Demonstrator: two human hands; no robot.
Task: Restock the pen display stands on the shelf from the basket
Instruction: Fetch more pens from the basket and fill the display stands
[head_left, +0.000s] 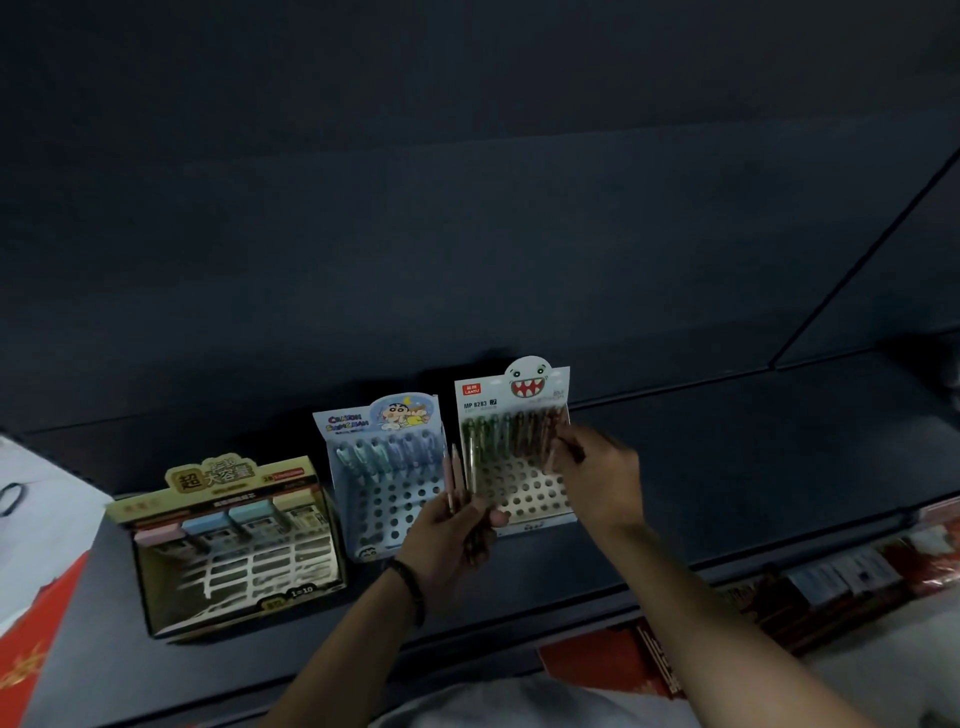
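Yellow card made the open box (228, 545) at the left end of the dark shelf (727, 441), with pink and blue blocks in its back row. Next to it stood a blue cartoon pen stand (384, 467), with pens along its back row. The left hand (447, 530) was in front of it, fingers wrapped round a bunch of pens (457, 478) that pointed up. Just right stood a white monster-face pen stand (519, 467). The right hand (597, 467), blurry, pinched a dark pen (570, 448) at the right end of its back row.
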